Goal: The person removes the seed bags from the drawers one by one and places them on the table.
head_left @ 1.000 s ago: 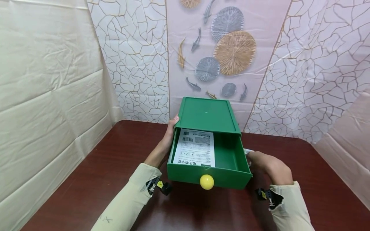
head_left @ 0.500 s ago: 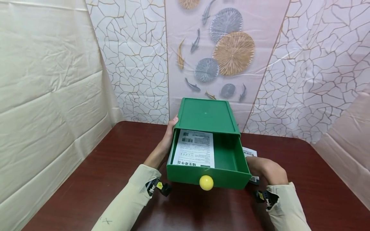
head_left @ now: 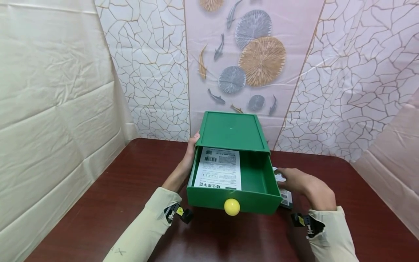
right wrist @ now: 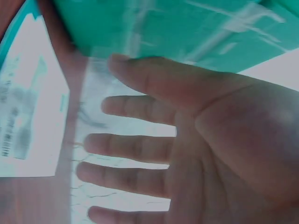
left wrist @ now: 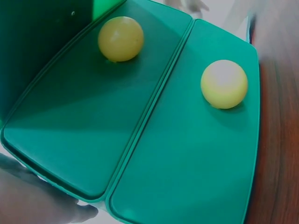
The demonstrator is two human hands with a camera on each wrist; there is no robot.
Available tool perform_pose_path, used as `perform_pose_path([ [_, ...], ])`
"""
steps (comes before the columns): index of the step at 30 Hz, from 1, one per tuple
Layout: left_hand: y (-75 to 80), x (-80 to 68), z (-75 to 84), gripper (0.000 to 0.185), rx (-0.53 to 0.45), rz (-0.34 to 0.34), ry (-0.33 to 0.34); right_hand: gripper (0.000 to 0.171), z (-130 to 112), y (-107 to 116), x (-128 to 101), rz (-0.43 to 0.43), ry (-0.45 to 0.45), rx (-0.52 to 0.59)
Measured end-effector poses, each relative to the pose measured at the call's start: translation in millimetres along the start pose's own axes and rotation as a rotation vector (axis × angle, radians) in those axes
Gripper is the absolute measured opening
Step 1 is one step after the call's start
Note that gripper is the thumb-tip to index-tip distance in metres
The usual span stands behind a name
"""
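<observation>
A green cabinet (head_left: pixel 232 131) with its top drawer (head_left: pixel 234 200) pulled out stands before me in the head view. A white printed packet (head_left: pixel 217 167) lies on the left side of that drawer. My left hand (head_left: pixel 188 156) rests along the cabinet's left side, its fingers partly hidden behind it. My right hand (head_left: pixel 306 183) is just right of the open drawer, fingers spread and holding nothing in the right wrist view. Beside its fingertips, another white printed packet (head_left: pixel 286 198) with a dark edge lies on the table, partly hidden by the drawer.
Two closed drawers with yellow knobs, an upper one (left wrist: pixel 120 39) and a lower one (left wrist: pixel 224 84), show in the left wrist view. The dark red table (head_left: pixel 131 189) extends to both sides. A patterned cloth wall (head_left: pixel 157 65) stands behind.
My right hand has drawn rightward off the packet beside the cabinet, and more of that packet has come into sight. The left hand keeps its place; the head view has shifted slightly.
</observation>
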State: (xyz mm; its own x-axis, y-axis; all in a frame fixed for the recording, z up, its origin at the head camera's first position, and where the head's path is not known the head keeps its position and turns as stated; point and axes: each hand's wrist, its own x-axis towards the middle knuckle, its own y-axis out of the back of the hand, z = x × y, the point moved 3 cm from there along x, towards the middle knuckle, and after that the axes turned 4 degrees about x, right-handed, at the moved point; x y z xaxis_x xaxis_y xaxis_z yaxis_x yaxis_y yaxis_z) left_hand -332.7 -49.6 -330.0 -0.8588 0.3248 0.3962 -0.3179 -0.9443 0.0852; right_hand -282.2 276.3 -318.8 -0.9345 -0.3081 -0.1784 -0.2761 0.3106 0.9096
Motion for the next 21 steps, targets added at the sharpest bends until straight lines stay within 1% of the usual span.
perform_pose_path([
  [4, -1.6, 0.2, -1.0, 0.079, -0.008, 0.002, -0.021, 0.051, -11, 13, -9, 0.107, 0.052, -0.072],
  [7, -2.5, -0.3, -1.8, 0.077, -0.018, 0.018, -0.027, 0.054, -22, 22, -16, 0.180, 0.047, -0.113],
  [11, -3.6, -2.9, -3.1, 0.077, -0.006, 0.045, -0.007, 0.056, -37, 35, -28, 0.282, 0.014, -0.140],
  [13, -4.2, -4.2, -3.1, 0.076, 0.001, 0.050, -0.003, 0.052, -45, 41, -34, 0.349, 0.019, -0.147],
  [16, -4.0, -5.0, -1.5, 0.075, 0.009, 0.047, -0.010, 0.044, -58, 49, -45, 0.463, 0.053, -0.156],
  [18, -2.7, -5.7, -0.3, 0.073, 0.015, 0.056, 0.001, 0.039, -66, 52, -52, 0.542, 0.084, -0.160],
  [21, -0.2, -7.3, 3.1, 0.070, 0.017, 0.076, 0.030, 0.038, -75, 56, -62, 0.619, 0.109, -0.156],
])
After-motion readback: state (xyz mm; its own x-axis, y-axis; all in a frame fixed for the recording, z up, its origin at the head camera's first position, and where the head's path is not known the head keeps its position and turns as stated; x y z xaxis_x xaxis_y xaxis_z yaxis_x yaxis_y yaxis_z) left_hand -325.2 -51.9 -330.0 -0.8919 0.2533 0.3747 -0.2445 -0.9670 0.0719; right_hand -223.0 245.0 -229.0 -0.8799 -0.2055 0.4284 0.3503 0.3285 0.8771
